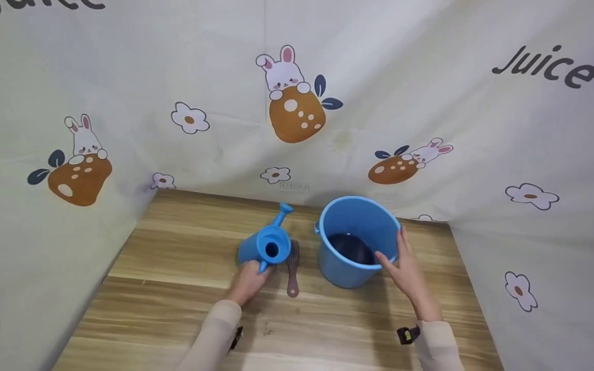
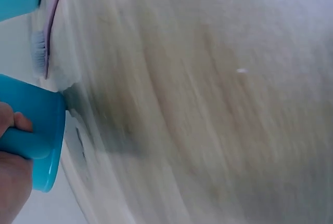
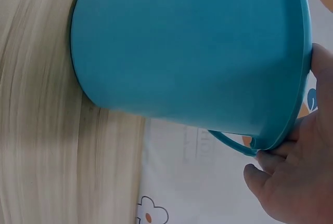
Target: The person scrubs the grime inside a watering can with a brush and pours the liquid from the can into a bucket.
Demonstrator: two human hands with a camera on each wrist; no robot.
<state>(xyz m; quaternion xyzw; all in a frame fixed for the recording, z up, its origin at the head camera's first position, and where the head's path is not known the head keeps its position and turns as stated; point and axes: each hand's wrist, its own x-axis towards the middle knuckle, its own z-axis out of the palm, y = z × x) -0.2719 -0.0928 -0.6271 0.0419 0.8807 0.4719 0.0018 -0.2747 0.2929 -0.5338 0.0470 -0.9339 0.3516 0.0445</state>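
My left hand (image 1: 249,282) grips the handle of a blue watering can (image 1: 248,251) on the wooden table. In the left wrist view, fingers curl round the can's handle (image 2: 26,143). The can's spout points away, toward the back. To the right stands a blue bucket (image 1: 346,275) with dark contents or a dark bottom. My right hand (image 1: 405,268) holds the bucket's rim at its right side; in the right wrist view, its fingers bend at the rim beside the bail handle (image 3: 231,143). Between can and bucket lies a purple-handled brush (image 2: 52,13), its pale bristles showing.
A printed cloth (image 1: 214,67) with rabbits, flowers and the word "juice" hangs round the back and sides of the wooden table (image 1: 173,242). The bucket stands close to the back edge. A dark wrist device (image 1: 408,335) sits at the right sleeve.
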